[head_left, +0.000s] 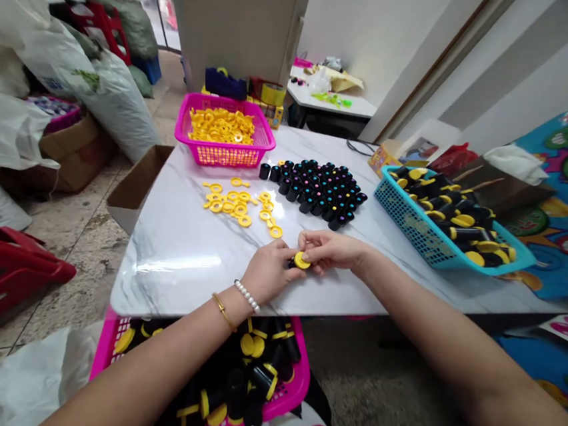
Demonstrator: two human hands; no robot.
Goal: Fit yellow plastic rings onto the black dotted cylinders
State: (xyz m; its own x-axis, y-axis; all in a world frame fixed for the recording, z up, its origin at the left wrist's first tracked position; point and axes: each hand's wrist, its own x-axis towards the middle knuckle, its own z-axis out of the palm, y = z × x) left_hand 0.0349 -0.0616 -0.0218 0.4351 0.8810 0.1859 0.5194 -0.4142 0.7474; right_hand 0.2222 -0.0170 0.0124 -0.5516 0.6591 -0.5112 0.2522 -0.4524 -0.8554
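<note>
Close to the table's front edge, my left hand point(269, 270) is closed on a small black cylinder with a round yellow cap point(302, 260). The fingers of my right hand point(335, 249) pinch the same piece from the other side, at the cap's edge. Most of its black body is hidden by my fingers. Just beyond my hands, loose yellow ring pieces with short tabs point(235, 203) are spread on the white marbled table point(167, 251). Right of them stands a dense cluster of black cylinders point(316, 190) with small coloured dots on top.
A pink basket point(225, 155) of yellow rings stands at the back left. To the right, a blue basket point(416, 227) holds black pieces with yellow caps. Another pink basket point(299, 372) of such pieces sits below the table edge. A red stool point(12, 266) is at left.
</note>
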